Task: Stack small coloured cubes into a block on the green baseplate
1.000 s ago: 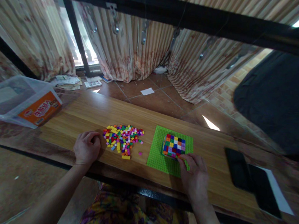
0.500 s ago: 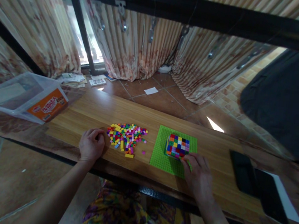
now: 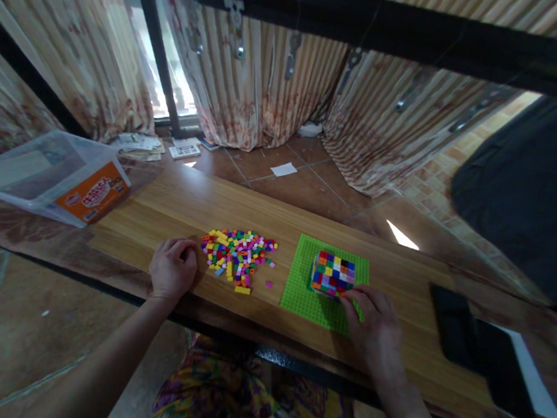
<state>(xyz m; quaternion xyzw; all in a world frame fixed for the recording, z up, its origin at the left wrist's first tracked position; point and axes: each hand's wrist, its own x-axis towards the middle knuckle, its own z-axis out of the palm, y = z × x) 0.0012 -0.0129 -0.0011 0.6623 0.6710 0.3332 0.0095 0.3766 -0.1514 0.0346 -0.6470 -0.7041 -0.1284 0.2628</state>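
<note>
Beside the loose toy building bricks [image 3: 240, 253], my left hand [image 3: 172, 267] rests on the table in a loose fist, with no brick visible in it. A multicoloured block of stacked bricks [image 3: 334, 272] stands on a green studded baseplate [image 3: 296, 291]. My right hand [image 3: 375, 324] is at the block's near right corner, thumb and fingertips pinched together. An orange-red spot shows at those fingertips; whether it is a separate brick or part of the block I cannot tell. The fingers partly cover the plate's right side.
On the left stands a clear plastic box [image 3: 49, 193] with an orange label. Dark flat objects [image 3: 456, 326] and a white sheet [image 3: 531, 375] lie at the right of the wooden table [image 3: 184, 191]. A dark rail [image 3: 302, 0] crosses above, before curtains.
The whole view has shifted slightly. My right hand stays at the block's near right corner, with the gap between thumb and fingers showing a little more. My left hand keeps its place.
</note>
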